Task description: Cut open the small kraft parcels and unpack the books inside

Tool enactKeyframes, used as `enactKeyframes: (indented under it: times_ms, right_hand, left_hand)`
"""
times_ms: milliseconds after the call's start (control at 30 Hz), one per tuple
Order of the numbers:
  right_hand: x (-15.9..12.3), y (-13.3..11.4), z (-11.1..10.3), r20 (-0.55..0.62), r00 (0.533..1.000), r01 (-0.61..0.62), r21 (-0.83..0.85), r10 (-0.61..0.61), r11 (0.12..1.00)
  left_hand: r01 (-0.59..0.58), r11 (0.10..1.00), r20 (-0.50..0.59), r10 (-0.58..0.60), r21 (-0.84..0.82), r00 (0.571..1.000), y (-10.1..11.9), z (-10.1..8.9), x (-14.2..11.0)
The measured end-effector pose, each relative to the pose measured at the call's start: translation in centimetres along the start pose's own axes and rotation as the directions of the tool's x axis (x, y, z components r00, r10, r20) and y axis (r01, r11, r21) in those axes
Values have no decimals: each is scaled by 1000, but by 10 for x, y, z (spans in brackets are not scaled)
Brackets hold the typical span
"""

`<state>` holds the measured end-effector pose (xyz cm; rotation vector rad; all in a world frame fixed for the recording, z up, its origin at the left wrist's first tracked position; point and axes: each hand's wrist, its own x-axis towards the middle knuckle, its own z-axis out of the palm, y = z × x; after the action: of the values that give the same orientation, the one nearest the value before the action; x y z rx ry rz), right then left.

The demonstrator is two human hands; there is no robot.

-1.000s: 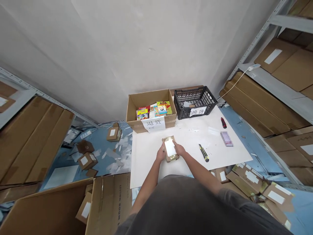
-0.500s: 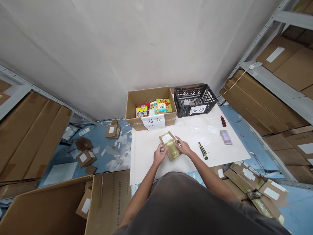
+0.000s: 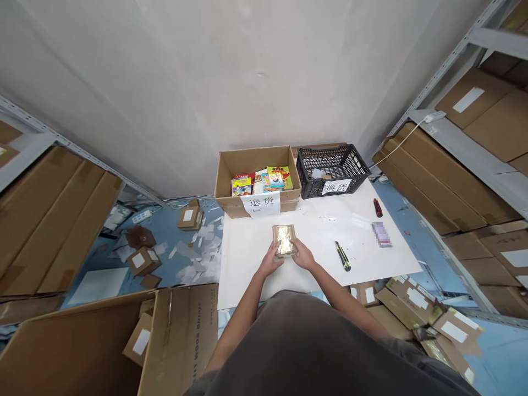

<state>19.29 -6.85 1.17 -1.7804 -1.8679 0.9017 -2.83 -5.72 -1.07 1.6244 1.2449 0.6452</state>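
Observation:
Over the white tabletop point(image 3: 247, 275) I hold a small cardboard box point(image 3: 284, 240) with shiny tape across it. My left hand point(image 3: 270, 260) grips its left side, and my right hand point(image 3: 303, 255) has its right side. Beyond it stands an open carton point(image 3: 229, 208) with a paper sign and colourful books point(image 3: 278, 179) inside. Beside the carton is a black plastic crate point(image 3: 309, 190), also with a paper sign. A yellow and black utility knife point(image 3: 342, 256) lies to the right of my right hand.
Farther right lie a red utility knife point(image 3: 378, 208) and a blurred purple item point(image 3: 381, 235). A big open carton point(image 3: 185, 330) stands at lower left, and used boxes point(image 3: 416, 300) pile up at lower right. Paper scraps point(image 3: 202, 258) litter the blue floor. Shelves of cartons flank both sides.
The small box has turned in my hands: its white label no longer shows and a taped face is up. My hands have shifted slightly with it. The camera view has moved a little.

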Motion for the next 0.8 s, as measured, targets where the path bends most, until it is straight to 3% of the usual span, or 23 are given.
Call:
enactKeyframes:
  times_ms: [100,267,367,433,500,600,667,733,800]
  right_hand:
    - [-3,1,-4,13,1000,19,16,-19,1000]
    - [36,-16,-21,-79,997,12,14,-11,1000]
    - [53,-14,-17,56,996,-74,-36,76,997]
    - [52,-5,-8,189,970,-143,-79,155,987]
    - [44,7,1,218,956,-179,-102,198,979]
    - [28,23,7,107,976,-178,-115,191,977]
    - [18,34,4,43,985,-158,-119,165,980]
    - [7,49,-5,-3,989,-148,-122,149,981]
    - [-5,73,-17,-48,982,-189,-130,184,973]
  left_hand:
    - [15,999,-52,-17,-50,999,3,0,4]
    - [143,961,-221,-196,-235,955,6,-14,23]
    - [211,934,-108,-251,-287,962,0,-14,28]
    - [290,936,22,-292,-197,956,-5,-9,27]
    - [324,946,27,-323,-33,946,-8,-8,24]
    - [241,942,-29,-241,232,970,-8,-17,21]
    - [147,919,97,-194,366,976,-5,-26,21]
    - [84,888,259,-221,451,940,-2,-32,22]
    - [73,858,341,-278,508,898,1,-34,24]
